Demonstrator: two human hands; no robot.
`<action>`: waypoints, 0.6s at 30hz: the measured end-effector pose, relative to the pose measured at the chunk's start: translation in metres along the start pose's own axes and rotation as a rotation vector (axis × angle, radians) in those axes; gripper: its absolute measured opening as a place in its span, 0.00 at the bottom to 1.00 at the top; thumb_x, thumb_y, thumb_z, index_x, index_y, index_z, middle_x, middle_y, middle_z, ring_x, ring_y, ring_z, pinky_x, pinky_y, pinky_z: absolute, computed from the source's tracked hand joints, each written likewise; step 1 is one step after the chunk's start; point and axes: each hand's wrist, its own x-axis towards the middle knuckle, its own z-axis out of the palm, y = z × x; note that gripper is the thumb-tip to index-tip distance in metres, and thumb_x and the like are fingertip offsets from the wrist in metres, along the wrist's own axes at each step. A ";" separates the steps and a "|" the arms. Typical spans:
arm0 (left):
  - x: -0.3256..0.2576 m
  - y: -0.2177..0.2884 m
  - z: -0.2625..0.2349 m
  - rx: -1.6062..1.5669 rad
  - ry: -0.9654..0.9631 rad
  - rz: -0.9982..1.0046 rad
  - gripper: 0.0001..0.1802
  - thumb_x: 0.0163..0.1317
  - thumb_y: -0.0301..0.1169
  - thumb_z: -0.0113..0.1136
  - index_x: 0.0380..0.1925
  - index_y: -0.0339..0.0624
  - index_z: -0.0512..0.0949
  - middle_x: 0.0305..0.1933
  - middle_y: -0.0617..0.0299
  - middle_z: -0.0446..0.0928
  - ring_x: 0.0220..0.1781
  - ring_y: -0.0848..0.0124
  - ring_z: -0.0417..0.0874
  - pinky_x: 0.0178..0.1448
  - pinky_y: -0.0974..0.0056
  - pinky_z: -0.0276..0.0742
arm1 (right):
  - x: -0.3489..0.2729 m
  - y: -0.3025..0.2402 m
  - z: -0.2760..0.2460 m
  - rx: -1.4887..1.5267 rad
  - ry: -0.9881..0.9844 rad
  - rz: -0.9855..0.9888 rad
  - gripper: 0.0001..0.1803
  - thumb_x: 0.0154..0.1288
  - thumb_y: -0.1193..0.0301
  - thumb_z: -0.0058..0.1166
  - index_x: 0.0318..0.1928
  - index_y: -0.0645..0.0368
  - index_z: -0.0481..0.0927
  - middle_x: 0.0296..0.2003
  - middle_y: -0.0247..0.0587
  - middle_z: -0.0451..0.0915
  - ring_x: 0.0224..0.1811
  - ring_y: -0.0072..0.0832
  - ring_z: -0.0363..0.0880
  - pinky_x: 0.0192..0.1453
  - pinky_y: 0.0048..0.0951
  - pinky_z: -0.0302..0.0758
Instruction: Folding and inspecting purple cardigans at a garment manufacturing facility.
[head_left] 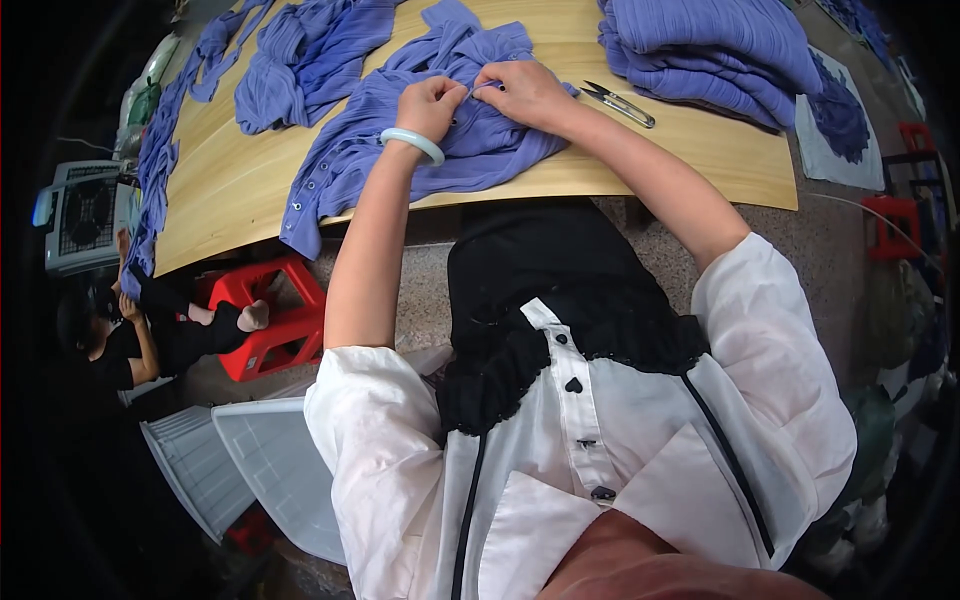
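A blue-purple crinkled garment (390, 150) lies spread over the near edge of the wooden table. My left hand (430, 107), a pale bangle (412, 146) at its wrist, is closed in a pinch on the garment's upper part. Close beside it, my right hand (524, 95) pinches the same garment, fingertips almost meeting those of the left. Exactly which bit of cloth they hold is too small to make out. Several round buttons run down the garment's left front edge. Thread snips (620, 105) rest on the table just right of my right hand.
More blue-purple garments (275, 85) lie on the table (700, 150) to the left; a folded stack (710, 55) sits at the right. A person (115, 335) is low at the left, near a red stool (270, 310). Pale plastic bins (270, 470) stand at lower left.
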 end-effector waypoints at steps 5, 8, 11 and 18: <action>-0.003 0.001 0.000 -0.254 -0.065 -0.068 0.09 0.51 0.32 0.55 0.25 0.35 0.76 0.19 0.69 0.70 0.22 0.82 0.65 0.26 0.75 0.62 | -0.003 0.002 -0.003 -0.048 -0.055 -0.027 0.11 0.49 0.62 0.52 0.30 0.55 0.77 0.26 0.44 0.77 0.32 0.40 0.74 0.36 0.35 0.69; -0.003 -0.002 0.000 -0.270 -0.095 -0.034 0.09 0.53 0.32 0.54 0.25 0.36 0.75 0.20 0.71 0.69 0.22 0.83 0.64 0.26 0.76 0.60 | -0.005 0.000 -0.004 -0.094 -0.063 -0.045 0.12 0.49 0.62 0.52 0.31 0.55 0.77 0.26 0.44 0.77 0.32 0.40 0.74 0.36 0.35 0.69; -0.004 -0.005 -0.002 -0.223 -0.088 -0.040 0.09 0.53 0.32 0.54 0.25 0.36 0.75 0.19 0.70 0.70 0.23 0.83 0.65 0.26 0.75 0.61 | -0.004 0.005 -0.009 -0.179 -0.118 -0.061 0.14 0.48 0.61 0.52 0.32 0.56 0.76 0.28 0.44 0.77 0.34 0.39 0.75 0.38 0.35 0.70; 0.004 -0.001 -0.010 -0.098 -0.147 -0.097 0.12 0.53 0.35 0.54 0.27 0.36 0.76 0.20 0.66 0.71 0.24 0.80 0.67 0.29 0.73 0.64 | -0.007 0.025 -0.035 -0.128 -0.148 -0.144 0.12 0.48 0.64 0.54 0.32 0.58 0.76 0.28 0.43 0.76 0.32 0.37 0.74 0.36 0.30 0.69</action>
